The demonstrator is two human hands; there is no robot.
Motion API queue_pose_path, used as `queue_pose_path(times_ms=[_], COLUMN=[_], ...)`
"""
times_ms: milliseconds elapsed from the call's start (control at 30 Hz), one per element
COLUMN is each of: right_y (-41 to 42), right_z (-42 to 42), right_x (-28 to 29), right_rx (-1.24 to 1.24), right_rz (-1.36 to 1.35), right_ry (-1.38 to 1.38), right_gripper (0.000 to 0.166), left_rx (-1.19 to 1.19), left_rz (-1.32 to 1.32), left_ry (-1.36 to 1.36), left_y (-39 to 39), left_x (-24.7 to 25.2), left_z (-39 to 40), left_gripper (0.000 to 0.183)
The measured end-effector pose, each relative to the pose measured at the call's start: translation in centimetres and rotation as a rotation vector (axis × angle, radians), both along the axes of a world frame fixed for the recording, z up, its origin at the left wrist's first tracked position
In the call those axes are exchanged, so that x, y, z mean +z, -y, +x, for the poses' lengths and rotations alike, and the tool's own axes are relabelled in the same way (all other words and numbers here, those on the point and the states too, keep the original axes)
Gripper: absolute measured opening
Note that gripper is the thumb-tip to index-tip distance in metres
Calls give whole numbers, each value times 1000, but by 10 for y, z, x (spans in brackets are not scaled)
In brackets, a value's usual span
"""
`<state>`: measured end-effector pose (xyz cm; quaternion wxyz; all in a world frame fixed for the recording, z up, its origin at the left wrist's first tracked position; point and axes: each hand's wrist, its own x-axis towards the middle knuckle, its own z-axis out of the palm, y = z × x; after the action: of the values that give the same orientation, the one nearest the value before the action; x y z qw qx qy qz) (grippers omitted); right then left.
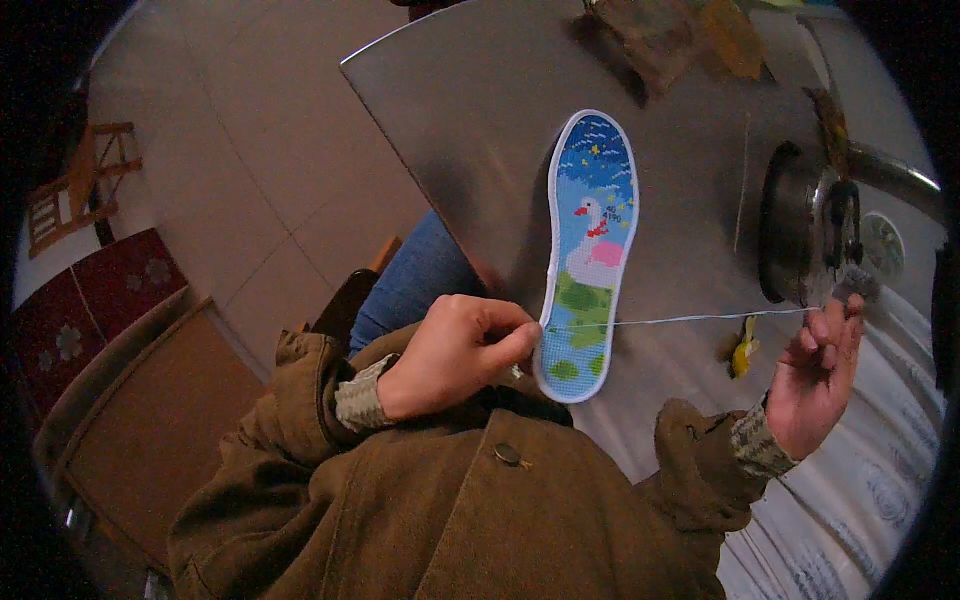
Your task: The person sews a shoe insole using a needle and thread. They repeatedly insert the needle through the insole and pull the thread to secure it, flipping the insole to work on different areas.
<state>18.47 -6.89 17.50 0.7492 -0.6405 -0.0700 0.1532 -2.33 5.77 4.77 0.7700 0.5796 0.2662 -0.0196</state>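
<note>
A cross-stitch insole (pixel 589 259) with a white bound edge lies before me, its toe pointing away. It shows a white goose on blue with green patches, and it bears printed figures. My left hand (pixel 461 352) pinches the insole's left edge near the heel between thumb and forefinger. From the green part, a pale thread (pixel 712 317) runs taut to the right, over the insole's right edge. At its far end my right hand (pixel 814 375) grips the thread with its fingertips, raised well to the side. Whether a needle is there cannot be seen.
Beneath the insole is a grey tabletop (pixel 480 112) with a corner at upper left. A small yellow bundle (pixel 742 352) lies near the thread. A round pot with a glass lid (pixel 810 225) stands right; brown crumpled material (pixel 649 37) lies at the back. A brown chair (pixel 157 427) stands left.
</note>
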Motion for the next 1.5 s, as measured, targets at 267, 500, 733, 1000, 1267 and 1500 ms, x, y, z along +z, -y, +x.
queue_pose_path(times_ms=[267,500,733,1000,1267,1500], right_y=[-9,-17,-19,-18,-18,-18], right_z=[-61,-79,-81,-79,-78,-78], right_x=[-18,-50,-57,-62,-62,-63], right_rx=[330,924,902,899,897,910], right_rz=[-473,-849,-903,-890,-900,-907], right_ry=[303,1104,1177,1188,1195,1197], right_gripper=[14,28,25,24,22,21], left_rx=[-13,-49,-47,-43,-49,-41], left_rz=[-170,-289,-301,-298,-265,-286], left_ry=[-48,-51,-30,-21,-9,-8], left_y=[-3,-6,-8,-7,-6,-4], left_x=[0,2,4,3,2,-2], left_z=[-12,-8,-6,-3,-1,-1], left_gripper=[21,22,22,22,21,21])
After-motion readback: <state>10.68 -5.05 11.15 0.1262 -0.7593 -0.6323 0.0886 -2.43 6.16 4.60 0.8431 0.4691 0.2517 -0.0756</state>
